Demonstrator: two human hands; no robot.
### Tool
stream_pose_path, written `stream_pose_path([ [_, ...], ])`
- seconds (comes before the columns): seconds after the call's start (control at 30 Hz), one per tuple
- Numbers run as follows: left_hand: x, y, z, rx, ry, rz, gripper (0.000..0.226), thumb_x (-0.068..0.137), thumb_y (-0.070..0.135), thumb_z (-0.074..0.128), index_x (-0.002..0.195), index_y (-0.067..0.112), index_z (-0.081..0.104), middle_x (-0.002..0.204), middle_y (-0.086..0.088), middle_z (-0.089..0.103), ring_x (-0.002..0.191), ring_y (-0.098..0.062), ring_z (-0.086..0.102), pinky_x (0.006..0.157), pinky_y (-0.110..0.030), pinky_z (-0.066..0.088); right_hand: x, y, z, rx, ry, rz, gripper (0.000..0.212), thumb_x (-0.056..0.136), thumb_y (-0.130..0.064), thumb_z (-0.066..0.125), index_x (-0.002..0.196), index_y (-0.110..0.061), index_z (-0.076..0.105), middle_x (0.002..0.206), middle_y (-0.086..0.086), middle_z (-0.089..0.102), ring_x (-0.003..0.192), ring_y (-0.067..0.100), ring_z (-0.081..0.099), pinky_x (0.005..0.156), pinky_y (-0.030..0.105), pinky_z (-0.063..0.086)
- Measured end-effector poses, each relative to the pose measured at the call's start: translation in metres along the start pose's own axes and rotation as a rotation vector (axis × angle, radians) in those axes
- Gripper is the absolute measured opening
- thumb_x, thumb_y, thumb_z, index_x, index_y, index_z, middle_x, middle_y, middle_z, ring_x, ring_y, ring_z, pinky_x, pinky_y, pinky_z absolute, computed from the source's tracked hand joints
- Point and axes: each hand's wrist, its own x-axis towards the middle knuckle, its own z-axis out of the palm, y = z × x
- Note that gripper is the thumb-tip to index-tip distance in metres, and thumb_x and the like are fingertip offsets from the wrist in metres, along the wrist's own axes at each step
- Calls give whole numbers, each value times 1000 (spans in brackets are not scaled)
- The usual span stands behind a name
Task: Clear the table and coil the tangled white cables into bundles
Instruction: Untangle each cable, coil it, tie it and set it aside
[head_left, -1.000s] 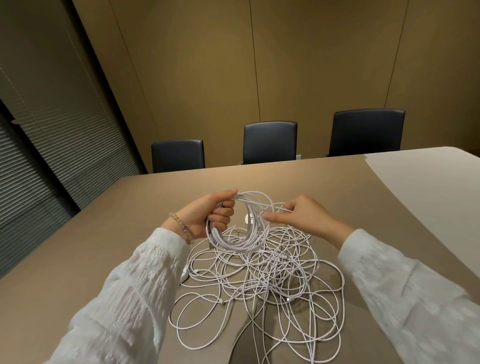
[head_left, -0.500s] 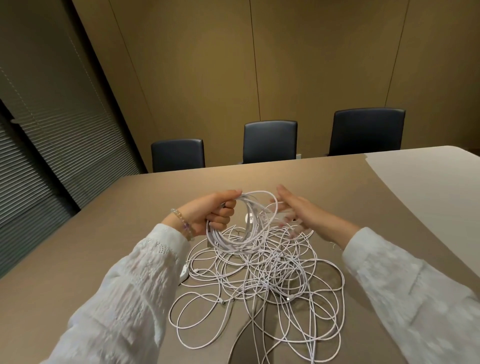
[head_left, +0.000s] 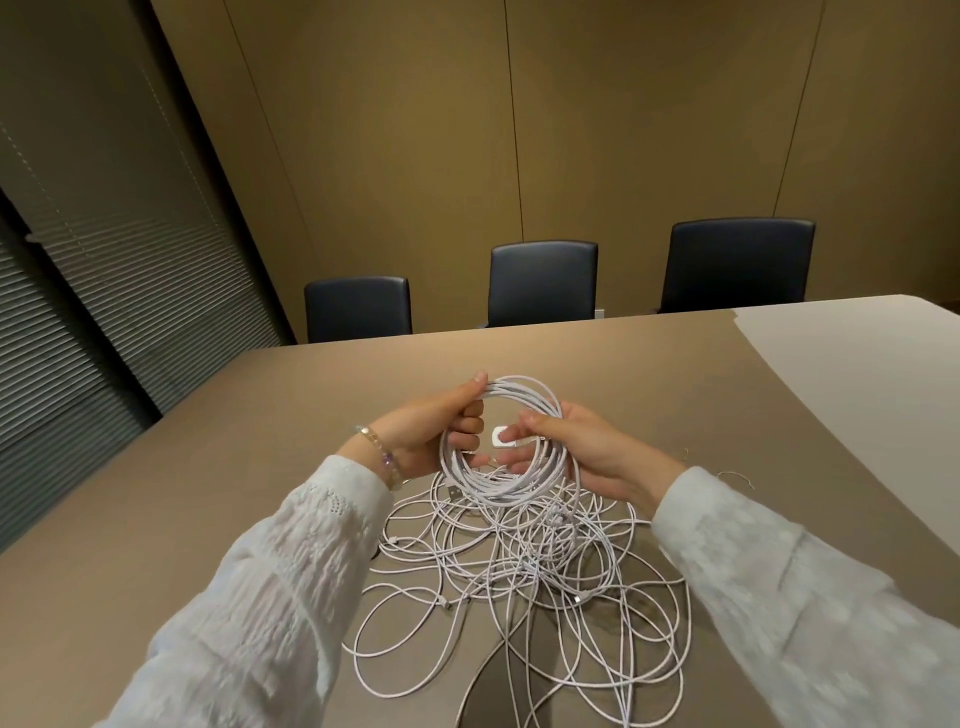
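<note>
Gripping the coil (head_left: 501, 483), hands (head_left: 582, 452) flank it above the tangle (head_left: 524, 597).

Across the table (head_left: 649, 358) from me, three dark chairs (head_left: 543, 283) stand along its far edge before a tan panelled wall (head_left: 571, 130). Slatted blinds (head_left: 104, 291) hang beyond the table's left end.

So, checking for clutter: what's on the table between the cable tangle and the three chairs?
Head view: bare table between tangle and chairs.

One head-worn camera looks forward and down, close over the table (head_left: 208, 493).
</note>
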Motion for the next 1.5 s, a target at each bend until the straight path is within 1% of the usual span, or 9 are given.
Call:
stream_pose_path([
  [0.13, 4, -2, -1, -54, -3, 2, 41, 81, 45, 60, 59, 19, 38, 52, 7, 21, 46, -8, 13, 44, -17, 15, 2, 1, -4, 97, -57, -15, 25, 89, -34, 57, 82, -11, 50, 46, -3, 39, 43, 15, 49, 65, 36, 57],
  [0.23, 2, -3, -3, 12, -21, -21, 42, 78, 46, 63, 55, 18, 41, 49, 6, 23, 50, -11, 9, 45, -20, 13, -1, -5, -7, 132, -46, 110, 56, 80, -67, 49, 68, -12, 52, 40, -2, 30, 38, 16, 39, 65, 34, 53],
  [0.37, 1, -4, 0, -10, -31, -34, 46, 77, 52, 61, 53, 19, 39, 50, 6, 18, 49, -12, 9, 45, -20, 15, 5, -3, -7, 62, 47, 120, 57, 90, -61, 44, 55, -16, 45, 39, -3, 25, 36, 15, 32, 61, 32, 51],
  [0.5, 6, -2, 0, -33, 34, 9, 50, 92, 47, 54, 54, 22, 31, 47, 8, 22, 40, -8, 16, 41, -18, 17, 7, -2, -8, 110, 46, 39, 41, 92, -43, 53, 76, -6, 63, 49, 2, 50, 43, 16, 50, 55, 32, 54],
  [0.63, 7, 11, -9, -67, 113, 67, 52, 98, 44, 48, 53, 23, 30, 44, 9, 22, 35, -6, 19, 38, -17, 15, 5, 11, -15, 125, -33, 97, 66, 95, -56, 37, 120, 1, 59, 101, 20, 67, 82, 29, 67, 81, 43, 56],
  [0.87, -12, 35, -35, -192, 146, 173, 57, 97, 47, 49, 48, 23, 32, 40, 9, 24, 31, -5, 22, 30, -16, 22, 0, 48, -15, -582, 24, 122, 75, 98, -57, 18, 103, -4, 70, 101, 2, 72, 99, 9, 64, 103, 32, 23],
  [1.1, -41, 41, -66, -313, 143, 218, 56, 94, 47, 51, 48, 22, 31, 39, 9, 24, 29, -5, 23, 29, -15, 20, 19, 75, -72, -1060, 65, 163, 18, 90, -28, 63, 78, -14, 62, 75, 2, 64, 68, 16, 55, 69, 42, 50],
  [1.23, -50, 30, -77, -203, 131, 146, 52, 89, 46, 54, 50, 22, 30, 40, 9, 24, 30, -5, 23, 33, -16, 16, 18, 66, -80, -803, 183, 122, 18, 92, -14, 61, 81, -1, 68, 75, 13, 68, 63, 17, 57, 55, 22, 46],
  [1.5, -41, 14, -50, 143, -6, 40, 47, 89, 45, 51, 52, 21, 35, 46, 8, 25, 38, -6, 20, 39, -18, 16, 18, -4, -16, -610, 208, -101, 22, 89, -23, 65, 100, -4, 71, 77, 3, 62, 61, 10, 52, 55, 20, 47],
])
